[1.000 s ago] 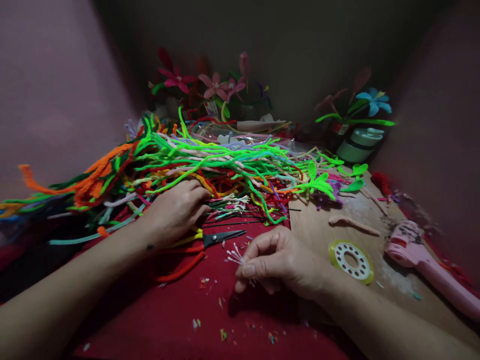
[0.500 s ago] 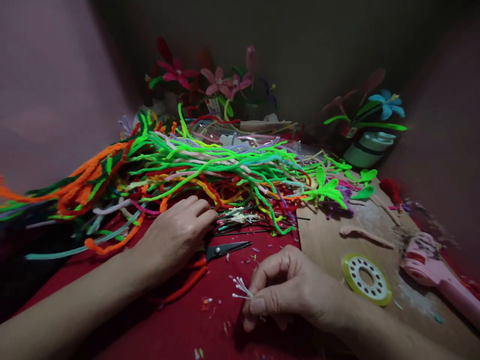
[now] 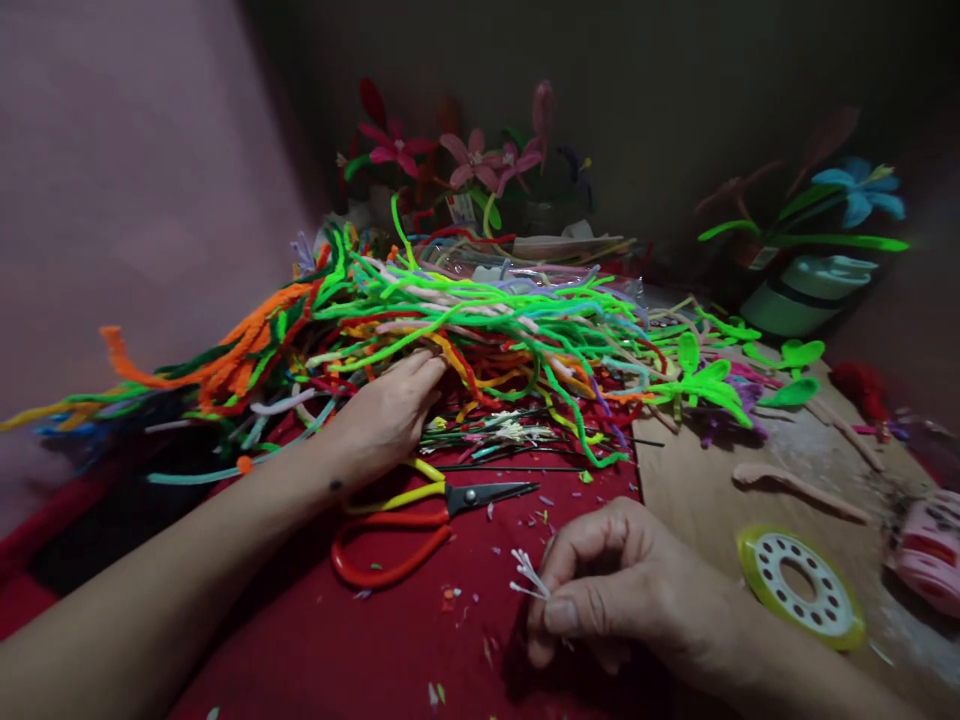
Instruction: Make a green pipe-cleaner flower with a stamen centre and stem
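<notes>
Between the thumb and fingers of my right hand (image 3: 615,590) is a small bunch of white flower stamens (image 3: 531,573), their round tips pointing up and left. My left hand (image 3: 397,405) reaches in at the front of a heaped pile of pipe cleaners (image 3: 480,310), mostly bright green with orange, red and yellow ones. Its fingertips are hidden at the pile, so whether they hold anything does not show. Just below that hand lie scissors (image 3: 390,520) with one red and one yellow handle loop, blades to the right. Loose stamens and thin stems (image 3: 510,430) rest beside it.
On the right, a wooden board (image 3: 690,480) carries a yellow tape roll (image 3: 801,587), a pink tool (image 3: 930,550), a beige pipe-cleaner piece (image 3: 799,492) and green leaf shapes (image 3: 697,375). Pipe-cleaner flowers (image 3: 472,160) stand behind the pile. Scraps dot the red cloth (image 3: 375,650).
My left hand has moved up and away from the scissors into the pile's front edge, uncovering the handles. The view has swung left. My right hand keeps its pinch on the stamens.
</notes>
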The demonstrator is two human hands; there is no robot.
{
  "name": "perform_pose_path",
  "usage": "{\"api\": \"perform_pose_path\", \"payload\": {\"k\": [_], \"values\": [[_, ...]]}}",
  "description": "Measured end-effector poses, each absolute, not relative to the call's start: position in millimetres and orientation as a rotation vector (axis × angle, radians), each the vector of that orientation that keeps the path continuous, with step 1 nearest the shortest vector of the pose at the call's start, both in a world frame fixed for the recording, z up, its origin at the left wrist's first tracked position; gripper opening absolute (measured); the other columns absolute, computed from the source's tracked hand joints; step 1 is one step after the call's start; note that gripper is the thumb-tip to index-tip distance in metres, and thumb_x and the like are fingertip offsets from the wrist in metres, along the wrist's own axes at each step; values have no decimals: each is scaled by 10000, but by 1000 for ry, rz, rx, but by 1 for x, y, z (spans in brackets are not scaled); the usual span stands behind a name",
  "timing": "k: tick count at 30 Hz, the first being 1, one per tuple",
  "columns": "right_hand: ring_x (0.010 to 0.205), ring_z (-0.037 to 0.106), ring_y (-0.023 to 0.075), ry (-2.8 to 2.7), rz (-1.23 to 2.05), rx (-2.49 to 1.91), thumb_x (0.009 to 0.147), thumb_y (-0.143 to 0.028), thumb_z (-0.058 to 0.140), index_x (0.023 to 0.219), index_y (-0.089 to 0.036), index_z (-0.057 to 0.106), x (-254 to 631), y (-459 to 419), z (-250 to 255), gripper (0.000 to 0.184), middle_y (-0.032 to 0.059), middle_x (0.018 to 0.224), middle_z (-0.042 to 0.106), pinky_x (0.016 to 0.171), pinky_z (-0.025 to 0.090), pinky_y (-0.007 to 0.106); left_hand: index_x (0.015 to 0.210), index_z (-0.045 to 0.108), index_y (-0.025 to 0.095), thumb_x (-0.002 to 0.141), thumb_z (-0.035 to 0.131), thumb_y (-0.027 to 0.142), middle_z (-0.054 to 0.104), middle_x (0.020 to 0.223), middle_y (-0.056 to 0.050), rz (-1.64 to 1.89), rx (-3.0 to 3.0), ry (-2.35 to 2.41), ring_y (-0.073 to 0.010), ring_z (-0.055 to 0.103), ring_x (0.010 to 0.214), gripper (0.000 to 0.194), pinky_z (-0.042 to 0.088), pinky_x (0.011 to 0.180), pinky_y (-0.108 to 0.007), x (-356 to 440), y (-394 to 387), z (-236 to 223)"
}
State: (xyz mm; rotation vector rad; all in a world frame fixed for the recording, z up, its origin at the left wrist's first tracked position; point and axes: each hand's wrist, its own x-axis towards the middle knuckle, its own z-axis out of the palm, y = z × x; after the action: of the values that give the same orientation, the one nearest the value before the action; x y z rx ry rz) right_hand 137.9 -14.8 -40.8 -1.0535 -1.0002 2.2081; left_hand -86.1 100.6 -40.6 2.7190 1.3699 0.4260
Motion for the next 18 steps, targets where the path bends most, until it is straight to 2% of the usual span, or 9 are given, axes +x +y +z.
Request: {"api": "perform_pose_path", "payload": {"k": [9, 14, 18], "values": [[373, 430, 22, -1058, 2174, -1047, 633, -266, 735, 630, -105, 683, 139, -14, -40, 169, 49, 605, 684, 353, 286, 140, 995, 535, 154, 810, 401, 192, 571, 999, -79, 542, 2561, 1398, -213, 542, 943, 232, 428, 861, -347, -80, 115, -29], [372, 424, 19, -1087, 2175, -1043, 641, -274, 731, 629, -114, 680, 140, -14, -41, 168, 39, 602, 683, 356, 289, 139, 1126, 507, 142, 790, 420, 174, 544, 1145, -90, 570, 2603, 1311, -211, 504, 1081, 349, 382, 945, -328, -75, 123, -24], [372, 418, 18, -1105, 2168, -1073, 647, -281, 727, 631, -115, 684, 140, -14, -41, 173, 47, 616, 688, 358, 287, 143, 1125, 540, 165, 774, 436, 165, 564, 1152, -60, 557, 2569, 1273, -199, 524, 1057, 366, 394, 924, -315, -75, 127, -19]]}}
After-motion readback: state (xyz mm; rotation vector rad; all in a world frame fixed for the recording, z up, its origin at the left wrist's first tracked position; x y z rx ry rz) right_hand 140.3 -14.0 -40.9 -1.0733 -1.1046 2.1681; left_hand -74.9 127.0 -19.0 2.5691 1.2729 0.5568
